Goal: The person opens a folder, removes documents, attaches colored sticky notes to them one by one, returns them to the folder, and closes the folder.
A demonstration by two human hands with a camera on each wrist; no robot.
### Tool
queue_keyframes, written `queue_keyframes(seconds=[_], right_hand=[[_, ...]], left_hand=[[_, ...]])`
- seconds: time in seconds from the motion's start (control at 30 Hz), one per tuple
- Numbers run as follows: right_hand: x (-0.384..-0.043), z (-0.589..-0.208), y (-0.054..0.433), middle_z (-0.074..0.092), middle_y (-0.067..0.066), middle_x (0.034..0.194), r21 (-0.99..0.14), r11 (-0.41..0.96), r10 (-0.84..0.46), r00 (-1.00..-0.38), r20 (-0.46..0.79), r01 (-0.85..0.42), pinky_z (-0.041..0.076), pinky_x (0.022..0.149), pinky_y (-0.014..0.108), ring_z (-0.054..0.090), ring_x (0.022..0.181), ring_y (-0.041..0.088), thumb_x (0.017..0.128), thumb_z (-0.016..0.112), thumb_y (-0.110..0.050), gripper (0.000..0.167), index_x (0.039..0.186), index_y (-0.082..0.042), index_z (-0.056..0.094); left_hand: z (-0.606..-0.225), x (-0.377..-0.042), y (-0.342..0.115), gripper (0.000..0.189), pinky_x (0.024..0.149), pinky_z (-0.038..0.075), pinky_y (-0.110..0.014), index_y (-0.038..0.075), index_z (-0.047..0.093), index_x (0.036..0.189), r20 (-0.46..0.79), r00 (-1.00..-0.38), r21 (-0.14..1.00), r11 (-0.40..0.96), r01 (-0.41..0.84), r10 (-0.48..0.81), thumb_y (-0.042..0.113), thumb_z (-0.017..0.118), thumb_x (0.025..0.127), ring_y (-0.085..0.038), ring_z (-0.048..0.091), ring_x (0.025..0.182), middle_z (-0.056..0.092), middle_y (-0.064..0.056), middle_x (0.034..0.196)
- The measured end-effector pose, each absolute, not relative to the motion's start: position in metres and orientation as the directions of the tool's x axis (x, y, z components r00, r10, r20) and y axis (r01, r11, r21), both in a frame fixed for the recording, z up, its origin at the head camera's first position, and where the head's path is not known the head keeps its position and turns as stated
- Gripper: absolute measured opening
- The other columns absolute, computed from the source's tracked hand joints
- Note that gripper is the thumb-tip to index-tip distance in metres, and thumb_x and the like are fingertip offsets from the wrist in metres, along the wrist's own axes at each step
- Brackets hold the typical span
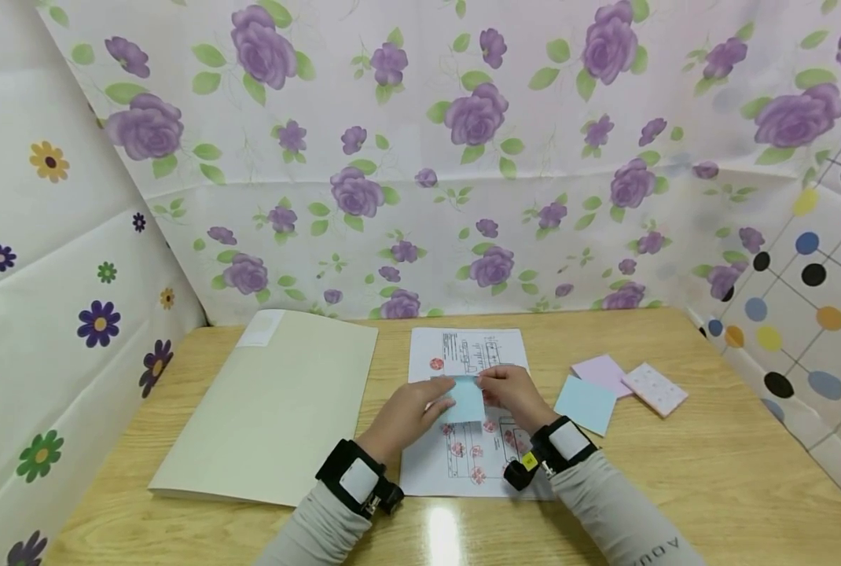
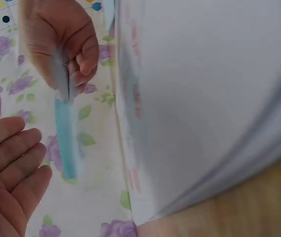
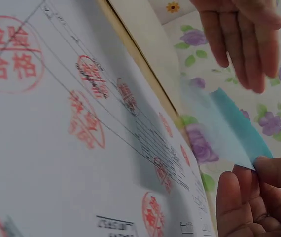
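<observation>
My right hand pinches one corner of a light blue sticky note between thumb and fingers. A darker blue strip runs along one edge of the note, seen in the right wrist view. My left hand is beside the note's left side; both wrist views show its fingers straight and apart from the paper. Beneath both hands lie printed sheets with line drawings and several red round stamps. The left wrist view shows the note nearly edge-on, hanging from the right hand.
A large cream folder with a white label lies to the left. Right of the sheets are a light blue sticky pad, a purple pad and a white patterned pad. Flowered cloth hangs behind the wooden table.
</observation>
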State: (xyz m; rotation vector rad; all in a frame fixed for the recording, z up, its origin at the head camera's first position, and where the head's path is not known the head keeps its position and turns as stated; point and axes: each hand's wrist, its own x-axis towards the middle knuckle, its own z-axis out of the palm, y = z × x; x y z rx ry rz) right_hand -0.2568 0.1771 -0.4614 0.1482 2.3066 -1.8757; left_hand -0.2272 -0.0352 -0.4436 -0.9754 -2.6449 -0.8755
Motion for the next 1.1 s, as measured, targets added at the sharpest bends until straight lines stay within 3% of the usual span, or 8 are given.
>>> queue_keyframes(seconds=[0.07, 0.13, 0.3, 0.37, 0.53, 0.73, 0.97, 1.1], right_hand=[[-0.26, -0.46, 0.177, 0.066, 0.0, 0.083, -0.962, 0.195, -0.01, -0.981, -0.196, 0.191, 0.054, 0.065, 0.021, 0.06, 0.069, 0.008, 0.099, 0.062, -0.006, 0.019, 0.107, 0.009, 0.069], [-0.263, -0.459, 0.177, 0.067, 0.001, 0.083, -0.963, 0.188, -0.001, -0.98, -0.197, 0.193, 0.054, 0.065, 0.02, 0.06, 0.068, 0.008, 0.099, 0.062, -0.005, 0.02, 0.109, 0.011, 0.069], [-0.27, -0.457, 0.178, 0.066, 0.001, 0.084, -0.965, 0.184, -0.004, -0.982, -0.191, 0.187, 0.055, 0.066, 0.02, 0.059, 0.07, 0.008, 0.1, 0.061, -0.006, 0.022, 0.111, 0.012, 0.067], [-0.271, -0.458, 0.177, 0.065, 0.0, 0.083, -0.966, 0.178, -0.012, -0.981, -0.193, 0.188, 0.056, 0.067, 0.02, 0.06, 0.07, 0.007, 0.101, 0.061, -0.007, 0.023, 0.111, 0.012, 0.066], [-0.274, -0.462, 0.174, 0.066, -0.001, 0.081, -0.966, 0.163, -0.017, -0.978, -0.208, 0.203, 0.057, 0.069, 0.022, 0.061, 0.069, 0.007, 0.1, 0.06, -0.006, 0.022, 0.111, 0.012, 0.067], [-0.278, -0.467, 0.168, 0.071, 0.006, 0.087, -0.956, 0.23, -0.017, -0.982, -0.189, 0.18, 0.06, 0.071, 0.026, 0.064, 0.071, 0.008, 0.1, 0.061, -0.006, 0.023, 0.111, 0.012, 0.069], [-0.289, -0.471, 0.153, 0.07, 0.008, 0.071, -0.892, 0.441, -0.016, -0.993, -0.118, 0.099, 0.054, 0.057, 0.024, 0.061, 0.061, 0.011, 0.095, 0.068, -0.007, 0.017, 0.088, 0.007, 0.074], [-0.291, -0.47, 0.145, 0.059, 0.002, 0.056, -0.812, 0.584, -0.067, -0.997, -0.035, -0.011, 0.044, 0.049, 0.021, 0.052, 0.05, 0.01, 0.094, 0.07, -0.007, 0.03, 0.065, -0.001, 0.066]], left_hand=[[-0.438, -0.23, -0.035, 0.036, 0.101, 0.055, -0.045, -0.005, 0.066, 0.13, 0.356, -0.801, 0.516, 0.614, 0.597, 0.48, 0.014, 0.063, 0.1, -0.035, 0.067, 0.121, 0.069, -0.021, 0.13], [-0.434, -0.235, -0.034, 0.036, 0.093, 0.059, -0.045, -0.006, 0.065, 0.13, 0.335, -0.846, 0.563, 0.632, 0.532, 0.414, 0.012, 0.064, 0.1, -0.037, 0.072, 0.106, 0.069, -0.023, 0.129], [-0.429, -0.255, -0.029, 0.031, 0.087, 0.06, -0.044, -0.007, 0.069, 0.124, 0.222, -0.932, 0.646, 0.673, 0.36, 0.286, 0.011, 0.066, 0.098, -0.037, 0.073, 0.098, 0.072, -0.023, 0.122], [-0.431, -0.261, -0.027, 0.026, 0.091, 0.06, -0.045, -0.007, 0.072, 0.118, 0.196, -0.946, 0.668, 0.671, 0.322, 0.259, 0.008, 0.067, 0.097, -0.036, 0.072, 0.106, 0.074, -0.023, 0.116], [-0.441, -0.273, -0.026, 0.014, 0.08, 0.061, -0.041, -0.007, 0.076, 0.102, 0.201, -0.958, 0.687, 0.667, 0.288, 0.206, -0.001, 0.069, 0.093, -0.033, 0.073, 0.092, 0.077, -0.021, 0.1], [-0.447, -0.286, -0.028, 0.008, 0.069, 0.056, -0.034, -0.004, 0.077, 0.09, 0.196, -0.961, 0.659, 0.7, 0.275, 0.194, 0.0, 0.069, 0.092, -0.027, 0.069, 0.08, 0.076, -0.017, 0.09], [-0.452, -0.297, -0.036, 0.009, 0.064, 0.052, -0.03, -0.004, 0.075, 0.082, 0.188, -0.962, 0.603, 0.749, 0.273, 0.2, -0.003, 0.069, 0.09, -0.024, 0.065, 0.073, 0.074, -0.016, 0.082], [-0.455, -0.298, -0.038, 0.011, 0.064, 0.052, -0.03, -0.004, 0.074, 0.08, 0.167, -0.969, 0.587, 0.771, 0.247, 0.183, -0.003, 0.07, 0.09, -0.024, 0.066, 0.073, 0.073, -0.016, 0.08]])
